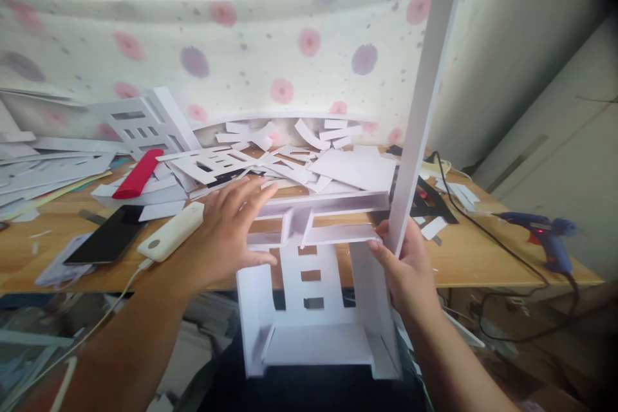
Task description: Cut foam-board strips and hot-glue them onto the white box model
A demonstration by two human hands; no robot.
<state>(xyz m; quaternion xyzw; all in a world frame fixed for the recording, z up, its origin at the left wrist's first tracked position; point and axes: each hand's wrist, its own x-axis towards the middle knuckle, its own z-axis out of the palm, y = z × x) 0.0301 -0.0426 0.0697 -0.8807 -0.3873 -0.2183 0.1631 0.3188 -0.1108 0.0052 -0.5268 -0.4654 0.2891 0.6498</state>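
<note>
A white foam-board model (318,335) with rectangular window cut-outs stands upright at the desk's front edge, above the dark-clothed lap. My right hand (410,267) is closed at its right side, thumb in front, around the lower end of a long white foam-board strip (429,84). The strip rises steeply past the top of the view. At the model's upper left, my left hand (236,222) has its fingers and thumb apart, close to or touching the edge. Its grip encloses nothing visible. Some right-hand fingers are hidden behind the strip.
Cut white board pieces (357,167) crowd the back of the wooden desk (463,257). To the left lie a red roll (139,174), a black phone (106,235) and a white power bank (171,232) with a cable. A blue glue gun (545,232) with its cord sits at right.
</note>
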